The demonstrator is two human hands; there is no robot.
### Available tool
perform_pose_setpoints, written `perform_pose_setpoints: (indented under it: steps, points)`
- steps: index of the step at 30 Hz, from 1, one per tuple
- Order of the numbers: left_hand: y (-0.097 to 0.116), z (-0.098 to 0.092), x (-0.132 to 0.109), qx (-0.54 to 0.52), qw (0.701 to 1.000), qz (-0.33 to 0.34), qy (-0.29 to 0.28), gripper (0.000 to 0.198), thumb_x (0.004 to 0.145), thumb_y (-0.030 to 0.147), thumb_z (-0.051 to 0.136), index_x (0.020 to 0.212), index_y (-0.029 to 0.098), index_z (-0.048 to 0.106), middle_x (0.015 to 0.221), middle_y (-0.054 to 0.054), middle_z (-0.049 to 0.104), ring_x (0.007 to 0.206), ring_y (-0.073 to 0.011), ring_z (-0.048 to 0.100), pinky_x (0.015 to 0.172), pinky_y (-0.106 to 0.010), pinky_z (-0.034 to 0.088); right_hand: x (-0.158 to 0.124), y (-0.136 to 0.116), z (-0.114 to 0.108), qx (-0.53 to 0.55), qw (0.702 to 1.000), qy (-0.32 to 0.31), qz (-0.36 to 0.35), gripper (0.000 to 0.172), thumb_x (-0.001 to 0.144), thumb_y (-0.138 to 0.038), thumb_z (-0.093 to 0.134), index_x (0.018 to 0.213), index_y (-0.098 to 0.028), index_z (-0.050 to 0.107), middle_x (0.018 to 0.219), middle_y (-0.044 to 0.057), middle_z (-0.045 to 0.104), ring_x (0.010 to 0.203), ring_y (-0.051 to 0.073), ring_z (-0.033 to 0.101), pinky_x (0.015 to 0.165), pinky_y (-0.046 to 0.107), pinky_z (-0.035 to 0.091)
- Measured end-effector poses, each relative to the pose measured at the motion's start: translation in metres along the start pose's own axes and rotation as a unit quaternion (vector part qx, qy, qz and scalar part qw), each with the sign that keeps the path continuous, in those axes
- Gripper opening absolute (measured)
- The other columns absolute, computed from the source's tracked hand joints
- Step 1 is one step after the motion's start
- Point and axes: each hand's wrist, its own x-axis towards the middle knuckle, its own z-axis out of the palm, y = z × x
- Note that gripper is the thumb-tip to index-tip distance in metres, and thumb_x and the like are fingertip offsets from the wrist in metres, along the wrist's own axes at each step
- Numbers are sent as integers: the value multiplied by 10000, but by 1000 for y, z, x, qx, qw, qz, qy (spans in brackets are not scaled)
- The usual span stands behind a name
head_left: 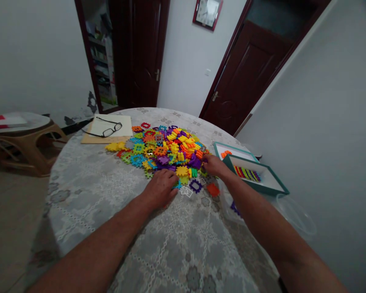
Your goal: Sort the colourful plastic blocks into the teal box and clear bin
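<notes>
A heap of plastic building blocks (161,150) in many colours lies in the middle of the table. My left hand (163,188) rests at the heap's front edge, thumb apart from the fingers, beside a yellow gear-shaped block (182,171). At the right side of the heap, my right hand (213,165) has its fingers bent in close to purple blocks (195,161); whatever is between the fingertips is hidden. Small white frame pieces (186,191), a purple square ring block (195,186) and an orange-red block (213,189) lie in front of the heap.
Black glasses (112,129) lie on a pale sheet (126,122) at the left. To the right, a green-rimmed box (276,188) holds a row of coloured pieces (247,173). A clear plastic container (228,207) sits under my right forearm. A brown stool (27,148) stands beyond the table's left edge.
</notes>
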Motion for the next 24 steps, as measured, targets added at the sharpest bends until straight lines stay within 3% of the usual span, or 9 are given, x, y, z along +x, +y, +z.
perform_pose_setpoints:
  steps: [4,8,11,15,24]
  points:
    - [0,1,0,7,1000,0,4,245,928,281,707,1160,207,677,1286,-132,680,1218,-325,596,1031,-482,473,-3,2,-4,31,999,19,-1,295,937,-173,592,1193,-229,728,1146,56,778,1025,218,699,844,269,496]
    - [0,2,1,10,1000,-1,4,246,928,284,704,1164,219,679,1284,-131,680,1220,-326,593,1034,-491,468,-7,0,0,48,998,28,-8,365,992,-291,610,1348,-229,665,1264,89,746,1091,239,690,897,295,501]
    - [1,1,2,11,1000,-3,-1,234,929,282,704,1152,214,686,1275,-134,681,1218,-327,594,1032,-489,470,-8,-4,8,46,998,1,-36,492,939,-394,731,1391,-216,652,1317,114,710,1155,267,670,960,319,497]
    - [1,1,2,9,1000,-3,0,236,932,286,706,1155,210,688,1266,-133,680,1222,-322,597,1043,-479,468,-10,-11,18,7,999,6,-52,624,842,-391,831,1407,-201,648,1349,151,670,1180,295,657,964,324,491]
    - [0,2,2,9,1000,-2,0,262,932,283,701,1181,203,687,1285,-142,678,1235,-337,591,1045,-505,468,-16,-11,18,11,998,13,-56,353,857,-326,776,1181,-211,695,1119,92,762,975,248,692,788,280,469]
